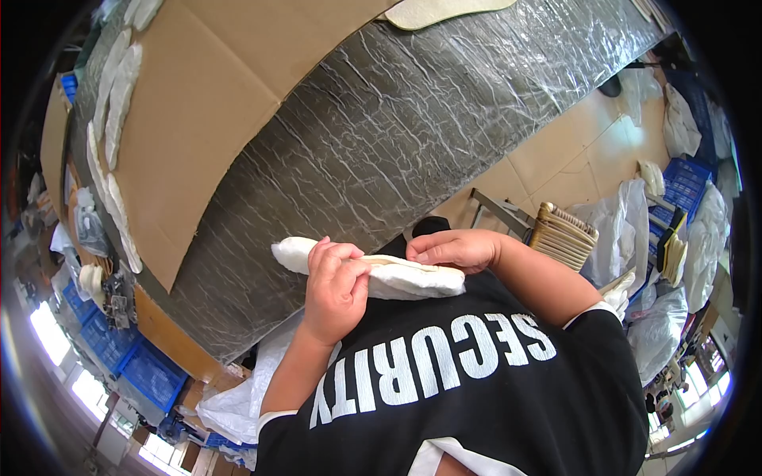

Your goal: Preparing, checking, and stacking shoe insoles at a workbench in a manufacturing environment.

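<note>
Both my hands hold a white, padded insole-shaped piece point(413, 279) level in front of my chest, near the table's edge. My left hand point(337, 287) wraps around its middle with fingers curled over the top. My right hand point(454, 249) pinches its upper edge, just to the right. One rounded end of the piece sticks out left of my left hand. I wear a black shirt point(492, 397) with white lettering.
A long table point(413, 135) wrapped in grey crinkled film lies ahead, with a brown cardboard sheet point(214, 103) on it. Several white insoles point(119, 103) line the cardboard's left side. A stack of tan pieces point(563, 236), white bags point(706, 238) and blue crates point(683, 184) stand on the right.
</note>
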A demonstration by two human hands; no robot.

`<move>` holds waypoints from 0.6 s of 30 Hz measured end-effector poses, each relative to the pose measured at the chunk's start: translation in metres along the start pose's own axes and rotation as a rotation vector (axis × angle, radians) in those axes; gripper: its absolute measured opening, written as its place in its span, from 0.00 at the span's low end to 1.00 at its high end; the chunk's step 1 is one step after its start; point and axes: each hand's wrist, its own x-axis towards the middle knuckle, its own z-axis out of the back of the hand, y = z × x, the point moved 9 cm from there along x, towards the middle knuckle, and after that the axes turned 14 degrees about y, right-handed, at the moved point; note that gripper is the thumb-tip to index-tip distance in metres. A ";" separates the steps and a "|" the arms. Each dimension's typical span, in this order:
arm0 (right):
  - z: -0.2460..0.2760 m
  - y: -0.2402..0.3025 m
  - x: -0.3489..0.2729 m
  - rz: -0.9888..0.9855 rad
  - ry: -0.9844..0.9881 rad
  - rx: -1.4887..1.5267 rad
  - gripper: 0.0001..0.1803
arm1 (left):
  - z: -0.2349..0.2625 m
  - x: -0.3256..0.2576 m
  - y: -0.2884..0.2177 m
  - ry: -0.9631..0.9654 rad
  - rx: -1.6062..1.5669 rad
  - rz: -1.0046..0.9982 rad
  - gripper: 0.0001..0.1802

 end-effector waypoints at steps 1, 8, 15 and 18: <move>-0.003 0.004 0.002 0.004 0.002 0.033 0.17 | 0.001 0.000 0.001 -0.001 0.003 0.002 0.09; -0.011 0.010 0.010 -0.059 0.019 -0.044 0.17 | 0.006 0.016 0.002 0.165 -0.203 0.059 0.09; -0.005 0.015 0.019 -0.134 -0.044 -0.178 0.16 | -0.003 0.021 -0.011 0.308 -0.021 0.021 0.09; -0.001 0.026 0.022 -0.220 -0.081 -0.351 0.14 | -0.008 0.019 -0.024 0.283 0.068 -0.116 0.09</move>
